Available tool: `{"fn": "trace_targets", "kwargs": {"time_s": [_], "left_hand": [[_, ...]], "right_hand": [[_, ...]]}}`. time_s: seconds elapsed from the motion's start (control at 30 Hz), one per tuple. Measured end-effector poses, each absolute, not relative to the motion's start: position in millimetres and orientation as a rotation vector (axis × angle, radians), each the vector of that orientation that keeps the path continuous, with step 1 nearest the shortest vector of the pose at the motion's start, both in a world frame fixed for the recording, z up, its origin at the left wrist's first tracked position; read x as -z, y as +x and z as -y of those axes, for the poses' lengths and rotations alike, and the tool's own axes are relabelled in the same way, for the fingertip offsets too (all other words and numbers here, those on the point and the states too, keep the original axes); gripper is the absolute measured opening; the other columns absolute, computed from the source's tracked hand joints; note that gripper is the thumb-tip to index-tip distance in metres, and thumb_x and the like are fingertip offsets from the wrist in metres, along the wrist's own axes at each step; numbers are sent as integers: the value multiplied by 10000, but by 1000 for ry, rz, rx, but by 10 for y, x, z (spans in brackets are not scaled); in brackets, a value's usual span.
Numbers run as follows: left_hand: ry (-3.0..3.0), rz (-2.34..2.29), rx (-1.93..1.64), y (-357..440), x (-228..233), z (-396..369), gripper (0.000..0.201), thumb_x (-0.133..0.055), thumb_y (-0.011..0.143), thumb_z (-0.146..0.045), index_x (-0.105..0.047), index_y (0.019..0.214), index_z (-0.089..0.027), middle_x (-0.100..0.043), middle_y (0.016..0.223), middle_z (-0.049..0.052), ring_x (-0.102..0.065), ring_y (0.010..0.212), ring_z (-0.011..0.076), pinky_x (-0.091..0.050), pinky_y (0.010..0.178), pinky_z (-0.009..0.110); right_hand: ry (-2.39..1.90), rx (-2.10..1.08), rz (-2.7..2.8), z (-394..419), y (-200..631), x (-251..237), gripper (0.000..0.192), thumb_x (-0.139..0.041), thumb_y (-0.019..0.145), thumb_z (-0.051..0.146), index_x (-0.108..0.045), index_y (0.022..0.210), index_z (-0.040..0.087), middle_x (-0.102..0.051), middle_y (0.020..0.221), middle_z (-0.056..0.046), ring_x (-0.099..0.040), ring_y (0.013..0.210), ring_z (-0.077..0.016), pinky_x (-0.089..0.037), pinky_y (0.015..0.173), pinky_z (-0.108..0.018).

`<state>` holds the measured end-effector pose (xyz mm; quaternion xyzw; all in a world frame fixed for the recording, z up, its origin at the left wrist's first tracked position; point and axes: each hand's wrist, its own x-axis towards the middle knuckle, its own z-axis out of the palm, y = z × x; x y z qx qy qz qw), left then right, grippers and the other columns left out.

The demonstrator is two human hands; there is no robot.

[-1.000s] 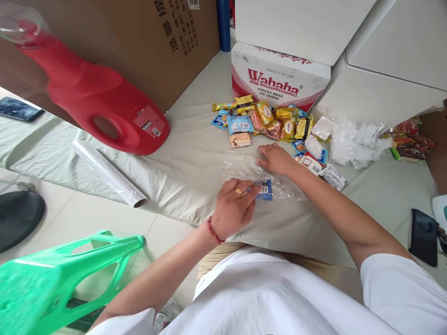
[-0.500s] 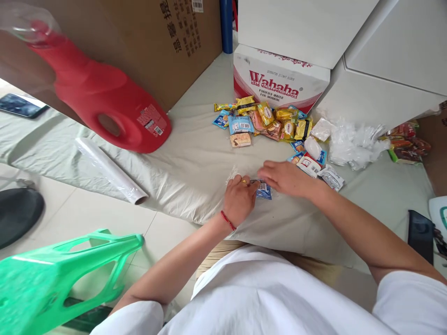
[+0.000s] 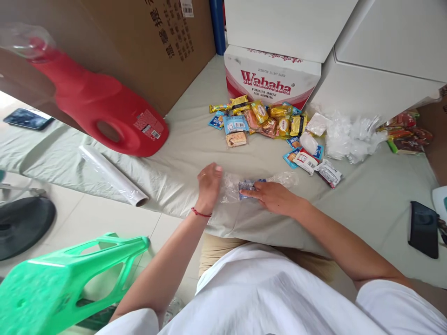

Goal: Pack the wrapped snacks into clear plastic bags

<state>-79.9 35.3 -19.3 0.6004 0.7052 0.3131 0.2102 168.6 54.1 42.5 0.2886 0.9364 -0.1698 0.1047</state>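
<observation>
A small blue and white snack packet (image 3: pixel 247 185) lies flat on a strip of clear plastic film (image 3: pixel 230 188) on the pale cloth. My right hand (image 3: pixel 274 196) presses on it, its index finger across the packet's front and the other fingers curled. More crumpled film (image 3: pixel 284 178) sticks out beyond that hand. At the film's left end is my left hand (image 3: pixel 208 182), with a red cord on the wrist. Its fingers are folded in, slightly blurred, and whether they pinch the film's edge is hidden.
Behind lie a pile of wrapped snacks (image 3: pixel 261 118), several loose packets (image 3: pixel 305 160) and crumpled clear plastic (image 3: pixel 352 139), before a Wahaha carton (image 3: pixel 272 77). Leftward are a red jug (image 3: pixel 104 102), a roll of film (image 3: pixel 113 174) and a green stool (image 3: pixel 70 279). A phone (image 3: pixel 423 228) lies right.
My left hand has moved left off the packet to the film's end. My right hand has shifted onto the packet, and the film now shows spread out on both sides.
</observation>
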Motion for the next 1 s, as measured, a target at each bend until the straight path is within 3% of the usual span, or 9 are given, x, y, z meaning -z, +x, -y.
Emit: {"fn": "trace_targets", "kwargs": {"time_s": [0.13,0.2,0.27,0.4,0.6,0.73,0.8,0.87,1.0], "left_hand": [[1703,-1865,-656,-748,25,-348,299,-696,830,-508,-698,859,-210,-703,1311,137,-537,1375,361,-444,1151,522],[1557,-1716,-728,-773,-80,-279,247,-674,828,-465,-648,789,-222,-754,1004,74,-691,1055,268,-558,956,415],[1319,-1640,-835,-786,-185,-194,264,-691,800,-466,-597,746,-226,-656,711,-10,-642,692,172,-540,671,298],[1078,-1678,-985,-592,-343,-58,284,-748,756,-450,-586,725,-219,-519,571,-73,-464,489,98,-377,485,231],[1494,-1702,-845,-52,-288,-91,340,-476,981,-337,-682,741,-211,-691,729,35,-652,745,176,-482,719,281],[1682,-1940,-614,53,-194,-157,251,-529,988,-312,-738,878,-227,-721,917,69,-672,837,216,-472,738,318],[1675,-2013,-608,54,-148,-163,193,-615,953,-343,-736,1065,-243,-716,1026,78,-676,915,241,-495,789,341],[1655,-2123,-651,48,-92,-158,422,-741,863,-398,-672,1240,-221,-681,1180,123,-648,1081,303,-516,903,405],[1700,-2232,-636,52,18,-135,471,-828,763,-483,-666,1092,-188,-613,1262,178,-520,1298,412,-470,1049,545]], "right_hand": [[881,722,-2802,-572,1765,-463,623,-546,990,169,-480,1597,292,-646,1152,-107,-643,921,-230,-503,809,-339],[873,873,-2838,-590,1815,-444,593,-581,997,223,-501,1583,264,-639,1159,-113,-636,964,-234,-510,881,-361],[866,1005,-2866,-604,1844,-404,554,-584,1016,277,-523,1566,251,-634,1145,-114,-628,974,-232,-509,922,-377],[870,1132,-2911,-595,1819,-304,483,-528,1044,279,-571,1524,246,-627,1061,-101,-617,934,-222,-512,903,-377],[896,1256,-2987,-523,1827,-285,312,-561,1013,321,-738,1247,216,-668,1053,-116,-613,988,-262,-520,916,-431],[1308,1560,-2927,-514,2027,-301,338,-462,1061,381,-756,1138,233,-719,1063,-80,-656,923,-218,-541,867,-369],[1884,1244,-2880,-511,2150,-247,321,-533,1019,383,-725,1218,219,-698,1151,-109,-642,960,-245,-535,894,-400],[2225,770,-2728,-488,2249,-160,438,-686,910,374,-682,1308,190,-646,1267,-162,-590,1097,-323,-500,980,-483],[2144,585,-2575,-339,2302,-51,261,-742,842,299,-724,1080,192,-628,1278,-165,-523,1199,-374,-473,1004,-489]]}}
